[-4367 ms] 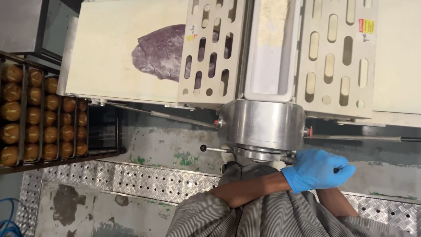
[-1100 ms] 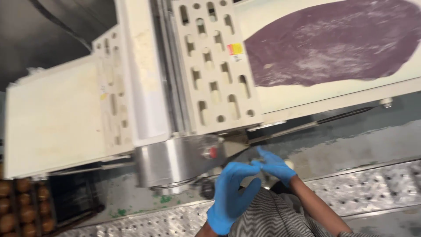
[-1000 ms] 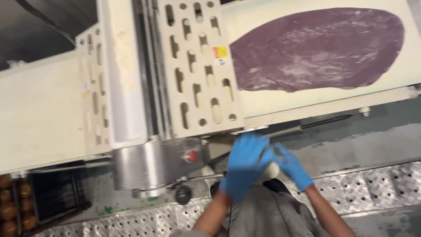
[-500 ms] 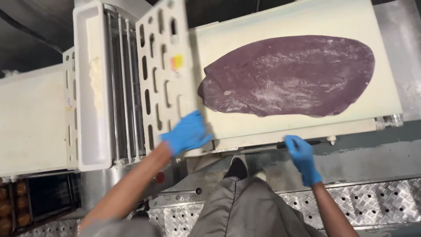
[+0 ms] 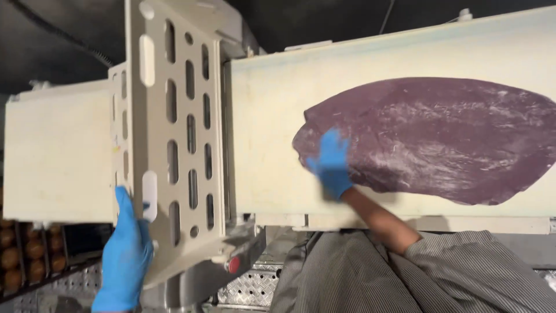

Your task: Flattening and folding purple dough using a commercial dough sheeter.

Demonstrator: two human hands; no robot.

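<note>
right hand (image 5: 331, 165): flat, open on left end of purple dough sheet (image 5: 434, 139) | dough: on conveyor belt (image 5: 266, 145), long axis along belt, stretching right | left hand (image 5: 126, 255): open, resting against slotted guard (image 5: 174, 145) near edge; farther from dough

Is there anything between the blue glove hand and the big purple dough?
No, nothing visible is in the way. The right hand in its blue glove lies on the near left edge of the purple dough sheet, which lies flat on the cream belt. The left hand is off at the slotted guard, away from the dough.
</note>
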